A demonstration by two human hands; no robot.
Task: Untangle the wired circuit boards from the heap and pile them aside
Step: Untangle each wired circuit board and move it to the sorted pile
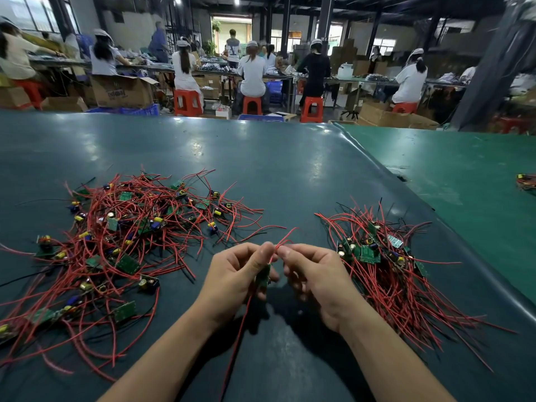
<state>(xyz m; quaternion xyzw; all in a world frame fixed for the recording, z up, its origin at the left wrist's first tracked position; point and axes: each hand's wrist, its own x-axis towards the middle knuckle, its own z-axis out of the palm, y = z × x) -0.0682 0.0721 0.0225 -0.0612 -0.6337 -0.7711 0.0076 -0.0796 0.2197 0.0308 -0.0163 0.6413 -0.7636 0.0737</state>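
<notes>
Evidently both hands work together: left hand point(240, 274) grips a circuit board point(263, 275), right hand point(311, 274) pinches its red wire point(285, 237), probably straightening it.

My left hand point(242, 274) holds a small green board point(263, 275); my right hand point(314, 281) pinches its red wire point(285, 237), between heap point(116, 242) and pile point(385, 265).

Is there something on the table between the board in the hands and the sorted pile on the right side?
Nothing visible does. The circuit board is held between the left hand and right hand, above the dark mat. The sorted pile lies just past the right hand, with only bare mat between.
</notes>
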